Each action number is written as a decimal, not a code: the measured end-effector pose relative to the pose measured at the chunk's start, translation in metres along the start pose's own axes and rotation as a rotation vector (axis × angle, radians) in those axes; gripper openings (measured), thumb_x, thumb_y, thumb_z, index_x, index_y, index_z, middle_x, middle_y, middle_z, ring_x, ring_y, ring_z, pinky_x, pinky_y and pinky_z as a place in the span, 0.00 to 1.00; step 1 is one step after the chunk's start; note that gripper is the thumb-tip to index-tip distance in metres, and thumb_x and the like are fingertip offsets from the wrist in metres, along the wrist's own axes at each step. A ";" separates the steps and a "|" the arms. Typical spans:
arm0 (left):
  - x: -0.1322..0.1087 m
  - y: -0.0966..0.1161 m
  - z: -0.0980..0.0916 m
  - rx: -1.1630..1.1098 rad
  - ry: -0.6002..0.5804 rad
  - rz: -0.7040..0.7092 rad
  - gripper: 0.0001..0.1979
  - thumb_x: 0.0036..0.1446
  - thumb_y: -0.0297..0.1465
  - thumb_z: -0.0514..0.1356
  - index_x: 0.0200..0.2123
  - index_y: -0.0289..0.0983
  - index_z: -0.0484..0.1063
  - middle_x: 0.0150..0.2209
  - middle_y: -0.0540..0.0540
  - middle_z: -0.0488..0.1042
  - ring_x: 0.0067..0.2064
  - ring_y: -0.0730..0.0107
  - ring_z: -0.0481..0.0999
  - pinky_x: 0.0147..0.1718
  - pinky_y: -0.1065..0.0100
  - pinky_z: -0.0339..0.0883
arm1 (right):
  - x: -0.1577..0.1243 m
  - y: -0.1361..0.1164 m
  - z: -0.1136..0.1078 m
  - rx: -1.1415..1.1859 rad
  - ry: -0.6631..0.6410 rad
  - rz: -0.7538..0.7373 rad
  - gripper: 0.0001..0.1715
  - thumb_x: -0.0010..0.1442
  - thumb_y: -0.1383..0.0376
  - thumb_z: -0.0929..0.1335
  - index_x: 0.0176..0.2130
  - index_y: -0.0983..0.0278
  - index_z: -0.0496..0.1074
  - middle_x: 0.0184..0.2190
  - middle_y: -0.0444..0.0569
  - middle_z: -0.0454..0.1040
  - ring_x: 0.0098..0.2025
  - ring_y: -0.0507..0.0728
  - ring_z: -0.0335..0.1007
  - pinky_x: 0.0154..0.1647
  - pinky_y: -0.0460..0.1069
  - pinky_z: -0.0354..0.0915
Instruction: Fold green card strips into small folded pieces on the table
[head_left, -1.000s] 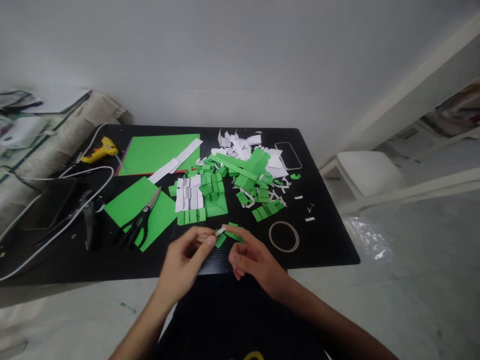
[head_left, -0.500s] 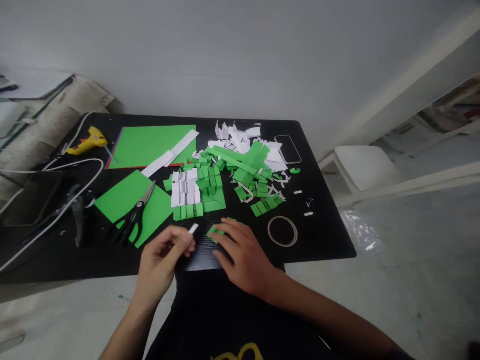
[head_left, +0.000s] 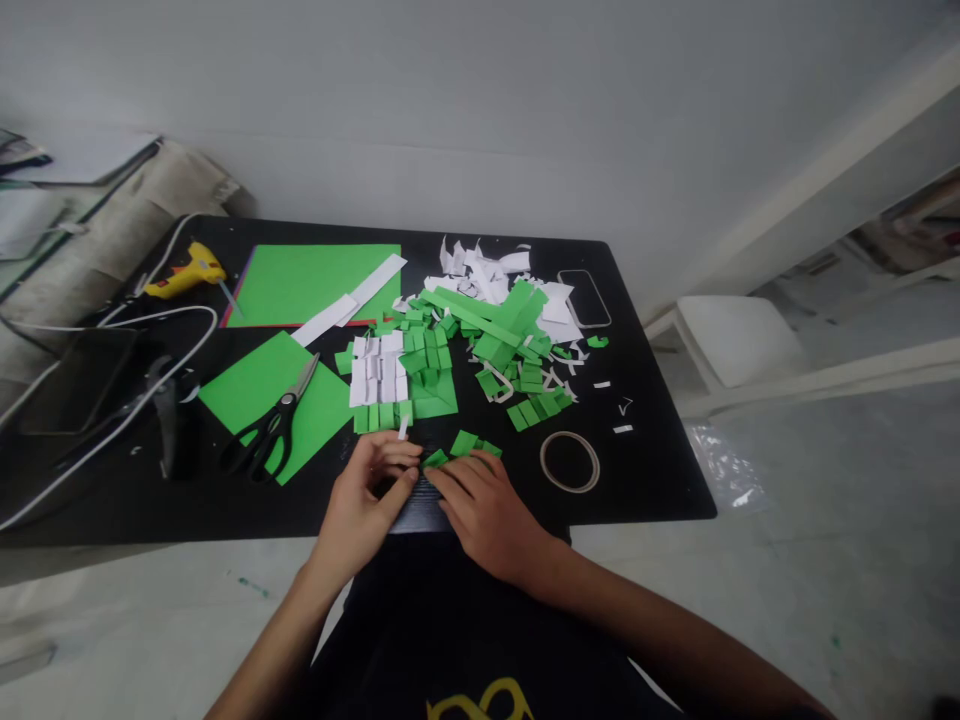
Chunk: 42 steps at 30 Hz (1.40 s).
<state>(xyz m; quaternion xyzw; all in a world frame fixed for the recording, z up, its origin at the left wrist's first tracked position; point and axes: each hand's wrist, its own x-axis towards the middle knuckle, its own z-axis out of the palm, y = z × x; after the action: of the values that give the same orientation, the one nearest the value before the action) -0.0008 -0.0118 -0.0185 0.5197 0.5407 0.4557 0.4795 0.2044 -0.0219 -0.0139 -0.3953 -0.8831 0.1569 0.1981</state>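
My left hand (head_left: 373, 492) is closed with a small white paper strip (head_left: 403, 428) sticking up from its fingers. Close beside it, my right hand (head_left: 487, 505) has its fingers bent over a folded green paper strip (head_left: 466, 443), partly hidden under them. One green end (head_left: 436, 459) shows between the two hands. Just beyond lies a panel of folded white paper (head_left: 379, 368), with folded green pieces (head_left: 426, 352) beside it and a row of green folds (head_left: 382, 416) along its near edge.
A black table (head_left: 645, 480) holds scissors (head_left: 281, 415) on a green sheet (head_left: 225, 395), a yellow glue gun (head_left: 196, 272), a tape ring (head_left: 570, 462) and a heap of white scraps (head_left: 484, 270) and green scraps (head_left: 517, 310). A white cable (head_left: 180, 365) crosses the left side.
My left hand has moved right and slightly forward with the white strip, up to my right hand. More of the green folded strip shows beyond my right fingers. The view has shifted slightly.
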 end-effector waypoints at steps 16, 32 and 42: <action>0.001 -0.002 0.000 0.040 -0.086 -0.096 0.19 0.64 0.34 0.66 0.55 0.40 0.66 0.44 0.44 0.84 0.40 0.65 0.83 0.44 0.61 0.75 | 0.006 0.014 0.005 0.116 0.087 0.030 0.24 0.75 0.75 0.63 0.65 0.62 0.71 0.48 0.56 0.84 0.55 0.63 0.75 0.63 0.62 0.62; -0.006 0.029 0.009 -0.356 -0.221 0.075 0.27 0.62 0.26 0.71 0.61 0.43 0.69 0.51 0.40 0.83 0.53 0.60 0.82 0.51 0.62 0.76 | 0.014 0.003 -0.034 1.424 0.167 0.559 0.14 0.57 0.63 0.80 0.44 0.60 0.80 0.41 0.46 0.84 0.46 0.57 0.81 0.54 0.54 0.74; -0.003 0.040 0.016 -0.412 -0.135 0.014 0.23 0.56 0.25 0.74 0.53 0.40 0.73 0.36 0.49 0.82 0.34 0.72 0.80 0.36 0.71 0.76 | 0.013 0.004 -0.038 1.419 0.135 0.587 0.14 0.66 0.53 0.76 0.43 0.60 0.81 0.32 0.42 0.78 0.34 0.52 0.75 0.43 0.51 0.74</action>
<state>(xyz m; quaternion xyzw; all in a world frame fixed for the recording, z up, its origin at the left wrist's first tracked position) 0.0201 -0.0126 0.0193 0.4440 0.3989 0.5240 0.6075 0.2175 -0.0051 0.0208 -0.4004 -0.4158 0.7074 0.4079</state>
